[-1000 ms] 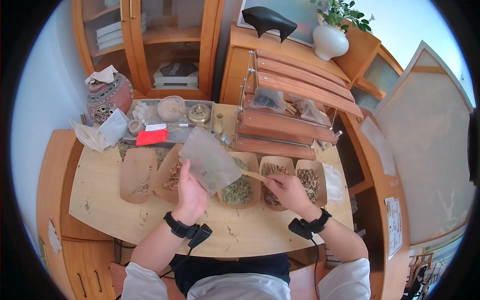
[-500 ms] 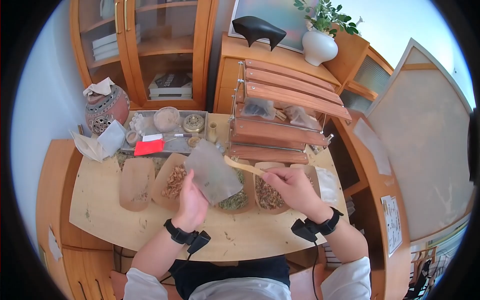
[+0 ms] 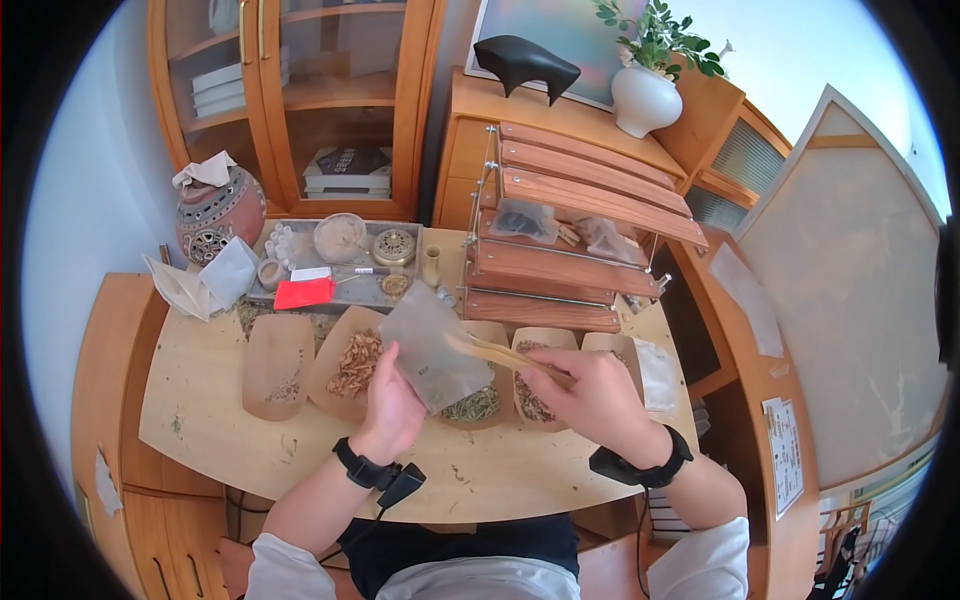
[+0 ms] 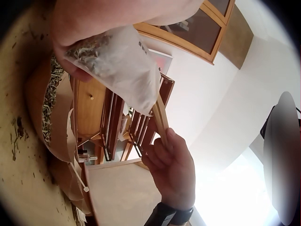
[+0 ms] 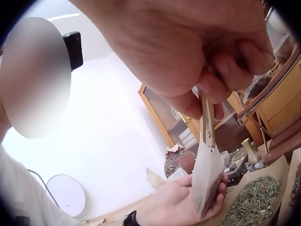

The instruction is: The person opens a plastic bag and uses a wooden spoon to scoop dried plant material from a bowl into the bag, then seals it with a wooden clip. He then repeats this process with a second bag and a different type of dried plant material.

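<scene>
My left hand (image 3: 393,405) holds a translucent white pouch (image 3: 432,350) from below, with the thumb along its near side. Bits of dried herb (image 4: 89,54) show through the bottom of the pouch. In my right hand (image 3: 597,398) I grip a pair of light wooden tongs (image 3: 520,362). The prongs (image 5: 210,127) point down at the pouch's mouth in the right wrist view, and their tips overlap it. Below the pouch stands a brown paper tray of cut green herb (image 5: 251,200). Part of that tray is hidden by the pouch in the head view.
Other paper trays flank it: one with wood-like chips (image 3: 352,368), one nearly bare (image 3: 265,365), others at right. Behind lie a grey tray (image 3: 345,292), a red packet (image 3: 303,292) and a slatted wooden rack (image 3: 590,260). A patterned pot (image 3: 222,212) stands far left.
The tongs' tips rose above the pouch's edge, then came down over its mouth. My right hand has shifted slightly right, while the left keeps its hold on the pouch.
</scene>
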Demonstrator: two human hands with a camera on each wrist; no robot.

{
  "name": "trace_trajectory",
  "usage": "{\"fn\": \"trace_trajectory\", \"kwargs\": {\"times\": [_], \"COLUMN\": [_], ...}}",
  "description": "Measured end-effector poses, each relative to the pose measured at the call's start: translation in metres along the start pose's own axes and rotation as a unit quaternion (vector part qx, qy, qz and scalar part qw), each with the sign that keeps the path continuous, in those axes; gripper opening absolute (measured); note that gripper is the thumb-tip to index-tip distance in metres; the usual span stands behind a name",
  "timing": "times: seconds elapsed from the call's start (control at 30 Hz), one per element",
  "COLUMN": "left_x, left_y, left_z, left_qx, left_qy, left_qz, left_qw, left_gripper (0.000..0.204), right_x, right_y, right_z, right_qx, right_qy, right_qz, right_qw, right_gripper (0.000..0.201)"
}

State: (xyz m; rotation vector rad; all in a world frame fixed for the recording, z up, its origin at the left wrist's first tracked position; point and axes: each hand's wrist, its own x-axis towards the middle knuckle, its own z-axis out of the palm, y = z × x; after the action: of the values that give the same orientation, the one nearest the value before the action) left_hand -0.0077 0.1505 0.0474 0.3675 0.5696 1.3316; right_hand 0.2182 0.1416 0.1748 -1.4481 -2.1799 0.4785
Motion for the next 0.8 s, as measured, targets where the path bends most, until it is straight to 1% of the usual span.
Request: {"fn": "trace_trajectory", "kwargs": {"times": [0.1,0.2,0.3,0.4,0.5,0.6,0.7,0.8], "left_x": [0.001,0.001,0.003,0.001,0.002,0.003,0.004,0.004], "left_y": [-0.001,-0.001,0.001,0.005,0.006,0.005,0.005,0.004], "left_z": [0.0,-0.001,-0.003,0.0,-0.002,0.0,0.0,-0.002], "left_qx": [-0.001,-0.009,-0.028,-0.043,-0.051,-0.042,-0.027,-0.026], "left_qy": [0.0,0.017,0.043,0.065,0.07,0.079,0.086,0.082], "left_qz": [0.006,0.023,0.041,0.052,0.057,0.057,0.058,0.057], "left_qw": [1.0,1.0,0.998,0.996,0.995,0.994,0.994,0.995], "left_gripper": [0.055,0.054,0.053,0.053,0.054,0.054,0.054,0.054], "right_x": [-0.005,-0.007,-0.002,0.006,0.02,0.036,0.042,0.038], "right_y": [-0.006,0.012,0.032,0.057,0.074,0.081,0.084,0.084], "right_z": [-0.011,-0.011,-0.008,0.008,0.03,0.047,0.057,0.05], "right_qx": [0.035,0.09,0.072,0.023,-0.006,0.036,0.001,-0.009], "right_qy": [-0.013,0.015,-0.013,-0.075,-0.085,-0.055,-0.068,-0.103], "right_qz": [0.063,0.088,0.114,0.108,0.098,0.054,0.016,-0.022], "right_qw": [0.997,0.992,0.991,0.991,0.992,0.996,0.998,0.994], "right_gripper": [0.029,0.027,0.029,0.029,0.028,0.028,0.026,0.025]}}
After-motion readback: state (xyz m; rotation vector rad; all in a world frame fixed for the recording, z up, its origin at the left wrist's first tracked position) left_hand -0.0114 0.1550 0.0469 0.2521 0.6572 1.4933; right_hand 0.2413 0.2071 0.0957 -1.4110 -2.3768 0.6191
